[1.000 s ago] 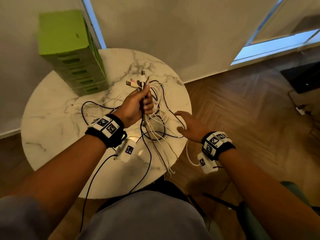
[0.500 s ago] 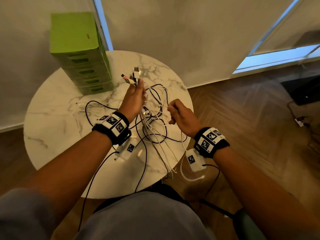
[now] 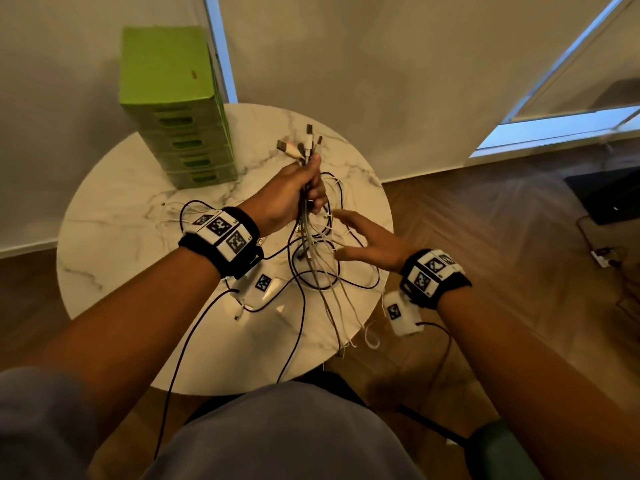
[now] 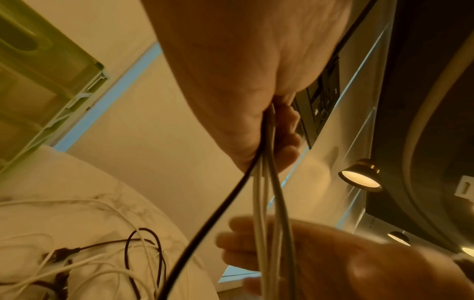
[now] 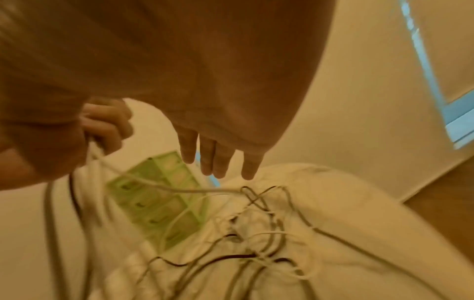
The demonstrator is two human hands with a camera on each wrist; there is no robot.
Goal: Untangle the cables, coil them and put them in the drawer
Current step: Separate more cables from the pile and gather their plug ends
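My left hand (image 3: 301,192) grips a bundle of white and black cables (image 3: 310,237) above the round marble table (image 3: 114,237). Several USB plugs (image 3: 301,143) stick up out of the fist. In the left wrist view the cables (image 4: 266,182) hang down from the fist (image 4: 269,130). The rest of the tangle (image 3: 322,271) lies in loops on the table and trails over its front edge. My right hand (image 3: 367,244) is spread open just right of the hanging cables, fingers (image 5: 218,160) straight, holding nothing. A green drawer unit (image 3: 180,123) stands at the table's back left.
The table stands against a pale wall, with wooden floor (image 3: 502,237) to the right. A dark box (image 3: 606,192) and a floor socket with wires (image 3: 602,258) lie far right. My lap (image 3: 287,434) is under the table's near edge.
The right hand, curled near the cables half a second ago, has spread its fingers open. The left hand still grips the bundle, plugs upward, and has stayed raised.
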